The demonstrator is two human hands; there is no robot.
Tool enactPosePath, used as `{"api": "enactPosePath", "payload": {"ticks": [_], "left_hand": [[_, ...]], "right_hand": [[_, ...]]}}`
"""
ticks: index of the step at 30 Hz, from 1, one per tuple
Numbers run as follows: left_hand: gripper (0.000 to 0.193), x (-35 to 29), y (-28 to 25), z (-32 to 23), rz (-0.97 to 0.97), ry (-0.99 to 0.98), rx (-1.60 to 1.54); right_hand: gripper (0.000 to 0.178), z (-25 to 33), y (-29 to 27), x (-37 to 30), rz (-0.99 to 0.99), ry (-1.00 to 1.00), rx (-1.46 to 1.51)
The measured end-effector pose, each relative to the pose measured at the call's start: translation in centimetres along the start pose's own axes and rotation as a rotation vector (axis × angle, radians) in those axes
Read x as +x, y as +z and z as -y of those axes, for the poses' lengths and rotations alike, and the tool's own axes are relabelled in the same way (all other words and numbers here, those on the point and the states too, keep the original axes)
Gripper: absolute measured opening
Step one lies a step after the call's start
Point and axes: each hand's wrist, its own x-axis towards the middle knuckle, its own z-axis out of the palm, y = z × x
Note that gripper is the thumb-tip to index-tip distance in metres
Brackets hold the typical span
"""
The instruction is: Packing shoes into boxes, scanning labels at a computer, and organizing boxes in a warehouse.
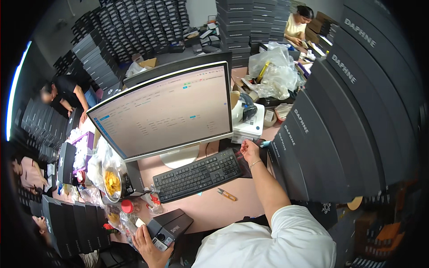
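At the lower left, my left hand (149, 248) is closed round the near end of a dark grey shoe box (181, 221). Its fingers lie along one side and the thumb on the other, with a white label on the end between them. A small cream-coloured piece (140, 222) shows at the fingertips. My right hand (250, 151) is stretched forward to the right of the keyboard, fingers curled together just below a white label printer (251, 127). Whatever those fingers hold is too small to make out. A black keyboard (196, 175) lies between my hands.
Behind the keyboard stands a monitor (165, 111). Orange-handled thread snips (227, 194) lie on the pink tabletop (214, 212). Tall stacks of dark shoe boxes (321, 134) wall in the right side. A red-lidded jar (128, 206) and plastic bags crowd the left. Other people work farther off.
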Motion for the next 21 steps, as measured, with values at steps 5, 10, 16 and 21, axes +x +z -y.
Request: {"api": "enactPosePath", "payload": {"ticks": [5,10,16,21], "left_hand": [[0.106,-0.2,0.2,0.3,-0.002,-0.002,0.049],[0.104,0.5,-0.1,-0.1,0.019,0.0,0.058],[0.103,-0.1,0.2,0.6,0.011,-0.042,0.037],[0.105,-0.6,-1.1,2.3,0.093,0.042,-0.001]], "right_hand": [[0.006,-1.7,1.4,2.1,-0.109,-0.024,0.066],[0.005,-1.4,0.9,2.0,-0.126,-0.11,0.051],[0.007,-1.8,1.1,0.7,-0.122,-0.111,-0.02],[0.01,-3.9,-3.6,-7.4,0.103,-0.118,-0.278]]}}
